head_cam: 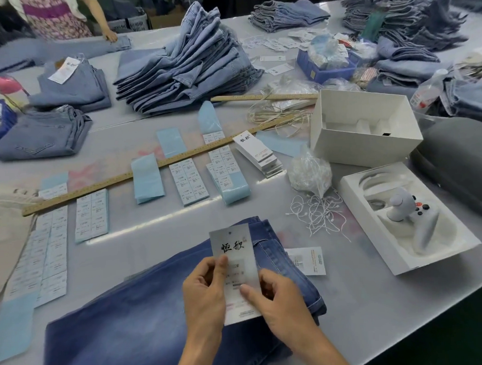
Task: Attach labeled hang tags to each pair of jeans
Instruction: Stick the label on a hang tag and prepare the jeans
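Hang tag [235, 260] is pinched upright by both hands: left hand [204, 291] on its left edge, right hand [276, 301] on the lower right. Long axis runs away from the person, above the folded jeans [146, 316] on the surface [375, 308]. String pile [317, 212] lies far right, nearer the right hand.

Jeans [162, 316] lie on the table [375, 300] nearest the camera, a tag [234, 253] above them. Sticker sheets [189, 181] lie behind under a ruler [141, 172]. Strings [317, 215] and tray [408, 220] lie right, a box [363, 129] behind
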